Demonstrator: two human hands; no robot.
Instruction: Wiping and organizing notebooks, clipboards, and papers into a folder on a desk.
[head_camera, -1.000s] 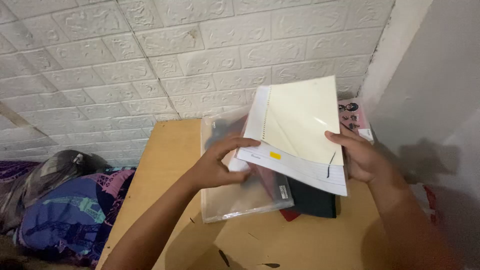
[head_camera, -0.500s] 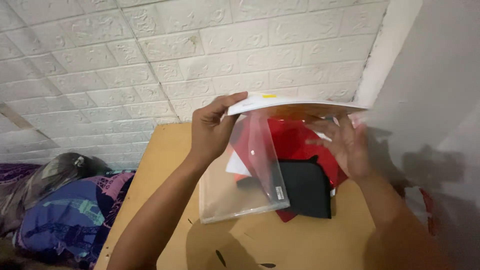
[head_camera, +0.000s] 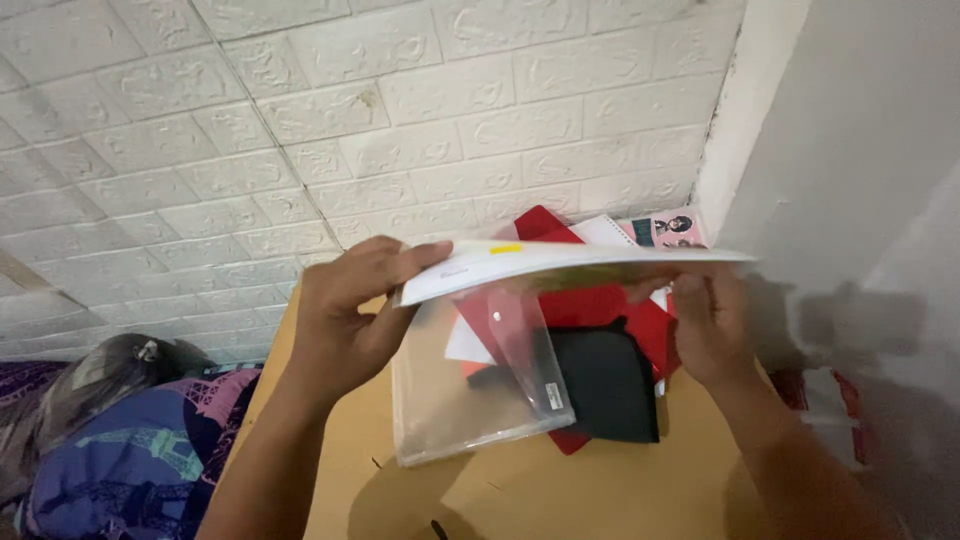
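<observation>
A: Hands first, quick. What have I got?

B: My left hand (head_camera: 345, 305) is closed on the near-left corner of the spiral notebook (head_camera: 570, 262), thumb on top, fingers curled under. The notebook is held flat, nearly edge-on to the camera, above the table.

A: Right one?

B: My right hand (head_camera: 705, 325) is under the notebook's right end, fingers up against its underside. The fingertips are blurred and partly covered by the pages, so I can't tell how tight the grip is. It looks loosely curled, touching.

A: Under the notebook?

B: A clear plastic folder (head_camera: 470, 385) lies on the wooden table (head_camera: 560, 490), with its near corner by the table's left edge. A red folder (head_camera: 600, 305) and a black pouch (head_camera: 605, 385) overlap it on the right. Behind them, a white spiral pad (head_camera: 610, 230) and a small pink card (head_camera: 678, 230) sit against the wall.

A: Edges, room?

B: It's tight. The white brick-pattern wall (head_camera: 300, 110) is straight behind, and a grey wall (head_camera: 860, 150) stands close on the right, just off the notebook's far end. There's bare tabletop in front, near me. The left table edge drops to a patterned blanket (head_camera: 130, 450).

A: Hidden stuff?

B: The notebook's cover can't be seen at this angle. The middle of the red folder is covered by the notebook. The table's right edge is behind my forearm, and its near edge is cut off by the frame.
</observation>
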